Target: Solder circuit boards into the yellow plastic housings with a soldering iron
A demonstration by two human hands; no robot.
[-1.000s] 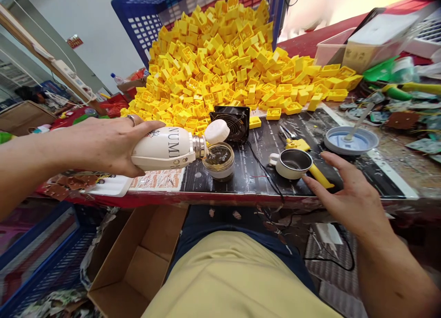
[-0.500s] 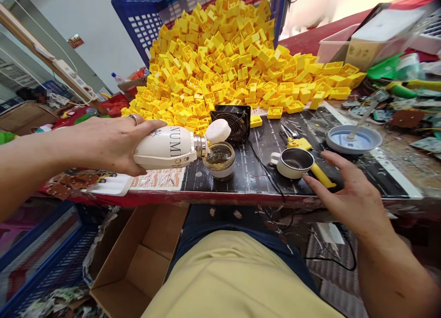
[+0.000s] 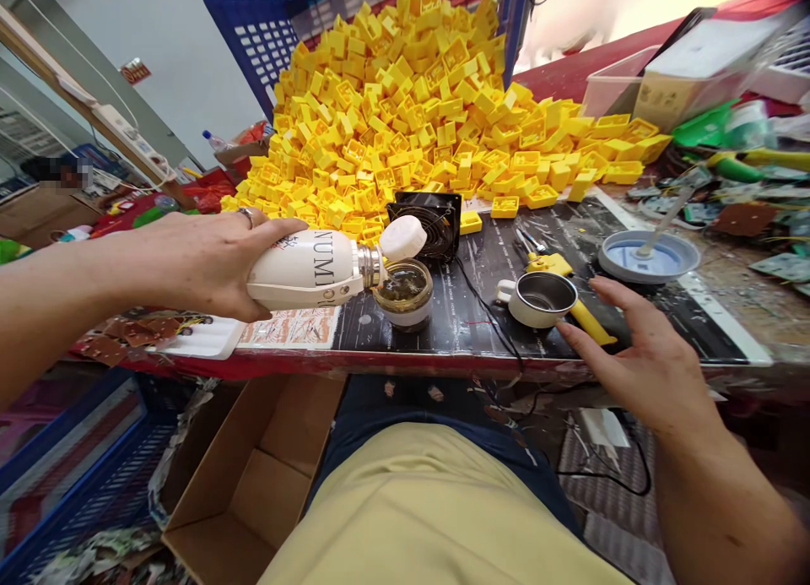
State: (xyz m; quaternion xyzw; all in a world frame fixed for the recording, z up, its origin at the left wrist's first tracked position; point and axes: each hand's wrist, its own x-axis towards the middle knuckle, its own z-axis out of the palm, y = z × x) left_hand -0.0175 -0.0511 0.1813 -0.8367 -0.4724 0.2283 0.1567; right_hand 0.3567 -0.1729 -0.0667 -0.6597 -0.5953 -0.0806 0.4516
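My left hand [image 3: 208, 264] is wrapped round a white thermos bottle [image 3: 304, 270], which lies tilted with its metal mouth over a glass jar [image 3: 406, 302]. The bottle's white lid [image 3: 403, 238] hangs open beside the mouth. Dark, wet contents show inside the jar. My right hand [image 3: 645, 365] has its fingers spread next to a white cup [image 3: 537, 311] with a steel inside; the thumb is at the cup's lower right edge. Behind the cup lies a yellow tool [image 3: 591, 323], partly hidden.
A small black fan [image 3: 434, 222] stands behind the jar, its cable crossing the black mat. Yellow plastic housings [image 3: 392, 129] spill from a blue crate [image 3: 246, 45]. At right are a shallow blue-white dish [image 3: 651, 256] and circuit boards. A cardboard box [image 3: 259, 475] is below the table.
The level in the jar looks a little higher and its surface more stirred. The bottle stays tilted over it; my right hand has hardly moved.
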